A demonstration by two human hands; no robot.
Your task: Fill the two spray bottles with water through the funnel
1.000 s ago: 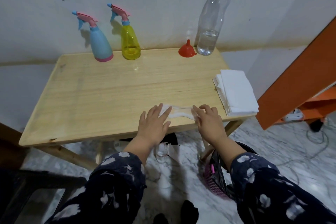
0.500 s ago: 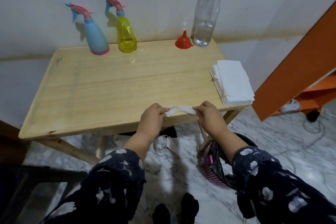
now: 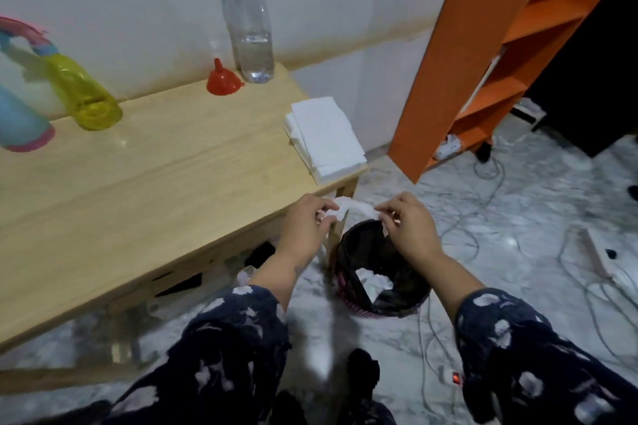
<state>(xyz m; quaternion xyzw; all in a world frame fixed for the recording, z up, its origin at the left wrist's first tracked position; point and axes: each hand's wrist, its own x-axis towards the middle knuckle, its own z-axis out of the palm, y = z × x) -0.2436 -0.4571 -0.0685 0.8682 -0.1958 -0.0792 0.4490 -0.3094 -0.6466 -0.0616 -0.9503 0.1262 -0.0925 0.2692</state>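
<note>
1. Spray bottles: the clear yellow plastic one [image 3: 81, 93] and the opaque blue one [image 3: 20, 121] stand at the wooden table's [image 3: 138, 183] back, nozzles toward the left.
2. Red cone funnel [image 3: 223, 79] rests mouth-down, spout up.
3. Left hand [image 3: 305, 224] and right hand [image 3: 409, 226] pinch a crumpled white tissue [image 3: 352, 210] above the black bin [image 3: 381, 269].

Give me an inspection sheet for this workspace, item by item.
Surface: wooden table, bare in the middle.
Job's things: yellow spray bottle and blue spray bottle by the wall; red funnel upside down beside the water bottle, water low.
Clutter: stack of white tissues at the table's corner; bin on the floor holding crumpled tissue.
Hands: left hand and right hand pinch a crumpled tissue above the bin.
Cables: several loose across the marble floor.
Surroundings: white wall, orange shelf.
</note>
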